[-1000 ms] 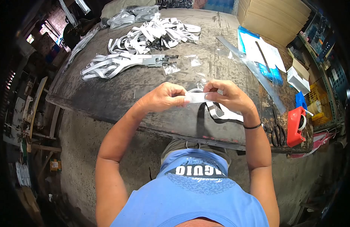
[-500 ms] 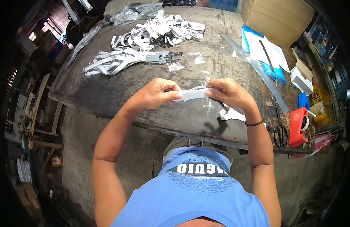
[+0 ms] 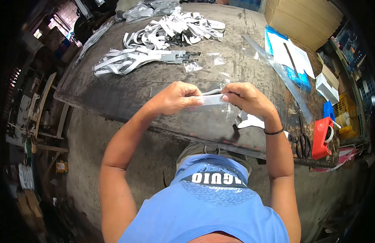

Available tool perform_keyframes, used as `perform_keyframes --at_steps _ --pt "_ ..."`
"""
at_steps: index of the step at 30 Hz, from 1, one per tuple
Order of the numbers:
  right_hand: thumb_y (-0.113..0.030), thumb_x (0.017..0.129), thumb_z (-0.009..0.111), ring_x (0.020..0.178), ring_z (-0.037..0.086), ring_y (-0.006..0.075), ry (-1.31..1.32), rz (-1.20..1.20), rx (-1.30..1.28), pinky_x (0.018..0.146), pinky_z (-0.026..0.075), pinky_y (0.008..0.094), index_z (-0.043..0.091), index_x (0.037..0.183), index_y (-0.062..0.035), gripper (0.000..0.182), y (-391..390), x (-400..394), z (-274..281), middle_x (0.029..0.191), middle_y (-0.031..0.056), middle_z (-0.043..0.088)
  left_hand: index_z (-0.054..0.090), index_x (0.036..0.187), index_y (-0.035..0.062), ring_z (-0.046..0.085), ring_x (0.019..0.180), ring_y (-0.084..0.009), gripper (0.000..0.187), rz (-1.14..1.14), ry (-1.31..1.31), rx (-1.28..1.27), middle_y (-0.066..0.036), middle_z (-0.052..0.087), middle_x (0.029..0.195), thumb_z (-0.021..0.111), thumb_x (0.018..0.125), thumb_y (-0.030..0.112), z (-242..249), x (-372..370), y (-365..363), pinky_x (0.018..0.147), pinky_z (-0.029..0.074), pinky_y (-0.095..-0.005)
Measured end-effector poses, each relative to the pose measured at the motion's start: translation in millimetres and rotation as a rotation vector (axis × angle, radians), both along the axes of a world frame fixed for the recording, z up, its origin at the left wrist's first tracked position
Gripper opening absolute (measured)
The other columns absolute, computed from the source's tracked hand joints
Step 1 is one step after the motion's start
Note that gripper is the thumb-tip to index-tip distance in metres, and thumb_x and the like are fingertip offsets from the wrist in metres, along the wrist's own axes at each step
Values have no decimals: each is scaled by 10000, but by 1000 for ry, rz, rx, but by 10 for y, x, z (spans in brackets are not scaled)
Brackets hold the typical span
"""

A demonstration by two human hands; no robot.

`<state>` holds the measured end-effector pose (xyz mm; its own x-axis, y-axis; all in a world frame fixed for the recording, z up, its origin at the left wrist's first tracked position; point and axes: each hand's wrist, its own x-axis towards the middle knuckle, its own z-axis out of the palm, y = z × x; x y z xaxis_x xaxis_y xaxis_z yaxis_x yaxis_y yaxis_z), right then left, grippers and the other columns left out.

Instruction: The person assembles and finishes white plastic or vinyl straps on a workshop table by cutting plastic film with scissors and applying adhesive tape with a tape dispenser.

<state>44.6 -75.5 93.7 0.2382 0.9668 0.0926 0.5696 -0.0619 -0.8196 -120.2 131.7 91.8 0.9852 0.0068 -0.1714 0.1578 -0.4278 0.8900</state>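
Note:
Over the near part of the dark worktable (image 3: 114,97), a folded white strap (image 3: 213,99) is stretched between both my hands. My left hand (image 3: 177,98) pinches its left end, thumb on top. The right end sits in the closed fingers of my right hand (image 3: 247,99). Behind the flat front face, more white layers bow upward. Below my right hand, white strap material (image 3: 250,121) with a dark piece lies on the table; whether it joins the held strap is hidden. Farther back are a bundle of white straps with grey and black ends (image 3: 131,61) and a larger strap pile (image 3: 175,30).
At the right edge lie black-handled scissors (image 3: 303,145) beside a red tape dispenser (image 3: 322,141). A long clear ruler (image 3: 278,73) runs diagonally near white papers (image 3: 295,58) and a small white box (image 3: 327,88). A cardboard box (image 3: 303,20) stands behind. Small plastic bags (image 3: 192,67) lie mid-table.
The gap between my hands has narrowed slightly, my left hand shifting right along the strap. The rear layers bow higher. The view has moved a little.

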Motion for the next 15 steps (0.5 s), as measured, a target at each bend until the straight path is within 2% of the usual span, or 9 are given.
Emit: perform_keyframes --at_steps 2,5,7,9,10,11,13,14,15 --pt "-203 902 629 669 591 292 -135 46 27 637 465 386 638 944 -21 187 54 3 -84 719 157 590 677 933 11 570 687 -58 167 7 -54 8 -4 644 757 665 906 176 -6 48 -36 629 457 -237" --pt "-218 909 624 675 596 296 -197 38 129 641 466 392 615 974 -29 200 123 -46 -224 725 159 593 682 923 12 577 689 -58 175 5 -49 131 -16 653 758 665 906 186 49 109 -106 637 466 -241" --pt "-240 908 631 671 598 308 -152 -23 96 635 466 397 594 1008 -41 226 128 -103 -235 719 154 595 683 918 14 581 697 -62 183 23 -37 133 -20 657 758 667 905 196 99 125 -138 642 468 -243" --pt "-275 904 640 671 595 310 -144 -18 252 622 462 397 585 1040 -51 267 137 -143 -231 723 148 599 683 913 15 585 704 -65 191 46 -32 138 -24 660 759 670 903 206 129 165 -143 646 469 -245" --pt "-272 880 679 661 578 275 -188 -47 234 608 456 373 612 992 -42 265 133 -179 -175 736 138 597 683 917 19 589 711 -70 195 29 -86 163 -21 657 759 672 902 213 138 182 -136 649 469 -246" --pt "-272 880 679 661 578 275 -188 -30 235 608 456 373 612 992 -42 265 147 -175 -180 736 138 597 682 922 23 592 718 -74 200 15 -138 189 -19 654 760 673 901 221 146 190 -118 652 469 -246" --pt "-229 861 706 666 563 231 -183 -130 126 612 456 341 637 927 -25 226 140 -111 -200 749 130 592 671 930 18 593 719 -82 204 23 -172 137 -21 650 772 684 892 218 90 180 -13 652 469 -246" --pt "-118 875 693 666 484 77 -142 -131 210 576 401 254 642 883 6 135 113 -97 -170 718 28 546 663 930 12 590 717 -82 219 -44 -77 -5 -25 646 773 693 885 224 77 149 73 649 468 -248" --pt "-104 887 675 681 482 70 -110 -141 219 583 400 253 642 903 7 117 80 -46 -163 729 6 552 655 931 6 586 715 -83 235 -114 18 -147 -29 642 774 703 877 230 82 116 166 646 468 -249"
